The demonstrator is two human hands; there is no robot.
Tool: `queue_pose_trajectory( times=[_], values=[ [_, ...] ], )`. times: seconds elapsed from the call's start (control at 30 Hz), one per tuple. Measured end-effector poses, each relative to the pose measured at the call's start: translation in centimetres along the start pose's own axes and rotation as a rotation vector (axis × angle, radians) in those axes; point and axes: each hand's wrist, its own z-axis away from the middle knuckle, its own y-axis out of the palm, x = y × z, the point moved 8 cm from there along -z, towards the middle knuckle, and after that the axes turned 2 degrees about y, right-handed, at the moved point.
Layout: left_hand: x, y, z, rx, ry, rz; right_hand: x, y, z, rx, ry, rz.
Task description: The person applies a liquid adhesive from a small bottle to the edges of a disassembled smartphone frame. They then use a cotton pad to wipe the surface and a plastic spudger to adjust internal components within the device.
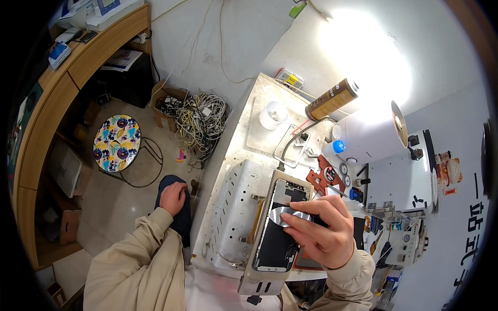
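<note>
My right hand (327,228) pinches a shiny round metal piece (280,216) between thumb and fingers. That piece is at the surface of a dark, light-edged phone or small tablet panel (275,249), partly covered by my fingers. Under the panel is a beige metal heating-plate-like device (254,282), with a cable at its far end. My left hand (173,198) rests on my knee with its fingers draped over it, holding nothing. Just left of the device stands a perforated silver metal housing (231,217) on the worktable.
A white cup (273,115), a brown spray can (333,99) and a blue-capped bottle (334,147) stand toward the back. An orange-red tool plate (324,177) lies beyond my right hand. Bundled cables (202,124) and a patterned stool (118,143) are on the floor at left.
</note>
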Motion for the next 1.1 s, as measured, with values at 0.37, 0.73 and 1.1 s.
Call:
queue_pose_trajectory(
  times=[0.37,0.73,1.1],
  values=[
    [0.3,0.0,0.1,0.017,-0.014,-0.003,-0.1,-0.4,-1.3,0.114,0.096,-0.057],
    [0.6,-0.2,0.1,-0.027,0.01,0.031,-3.1,1.7,-3.1,0.728,0.624,-0.182],
    [1.0,-0.2,0.2,-0.022,0.016,0.059,-3.1,2.2,-3.0,0.864,0.968,-0.218]
  ],
)
